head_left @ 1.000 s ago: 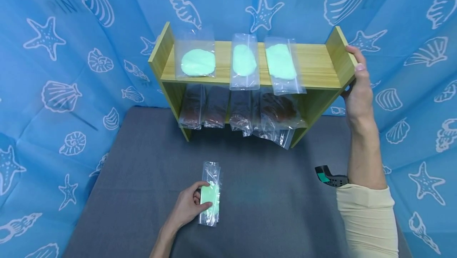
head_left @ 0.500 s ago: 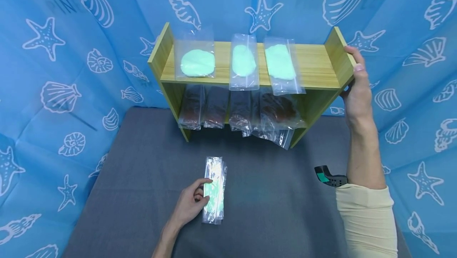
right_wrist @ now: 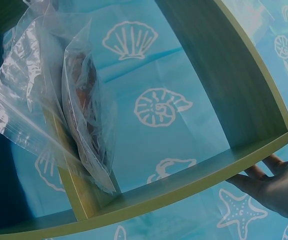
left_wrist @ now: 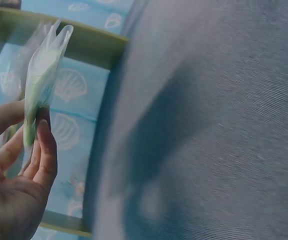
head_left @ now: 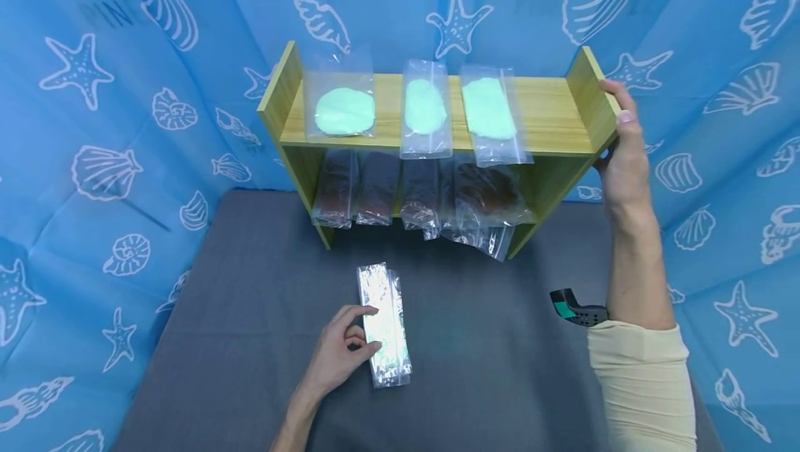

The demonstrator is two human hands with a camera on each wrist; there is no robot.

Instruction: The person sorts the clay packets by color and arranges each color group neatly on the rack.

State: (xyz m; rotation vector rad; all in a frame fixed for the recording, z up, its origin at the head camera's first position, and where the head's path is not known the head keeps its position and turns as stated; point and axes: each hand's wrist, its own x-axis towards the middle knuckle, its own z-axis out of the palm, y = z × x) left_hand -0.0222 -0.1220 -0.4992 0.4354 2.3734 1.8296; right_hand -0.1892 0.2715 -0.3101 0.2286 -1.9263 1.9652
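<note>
Between thumb and fingers, my left hand [head_left: 337, 355] pinches a clear zip bag [head_left: 382, 327] with pale green contents; glare covers most of it in the head view. Seen from the left wrist, the bag [left_wrist: 41, 80] stands edge-on above the grey cloth. My right hand [head_left: 625, 167] grips the right side panel of a two-tier wooden shelf [head_left: 550, 105], thumb in front and the other fingers partly hidden. In the right wrist view that hand [right_wrist: 284, 185] is at the panel's outer side.
Three bags of pale green stuff [head_left: 425, 108] lie on the upper board. Several bags with dark reddish-brown contents [head_left: 375, 188] fill the lower tier, some overhanging its front. A blue shell-print curtain [head_left: 156, 146] hangs behind and beside. Grey cloth [head_left: 487, 341] covers the table.
My left hand has shifted slightly right and away from me with the zip bag, which now tilts and reflects more light. The right hand keeps its grip on the shelf.
</note>
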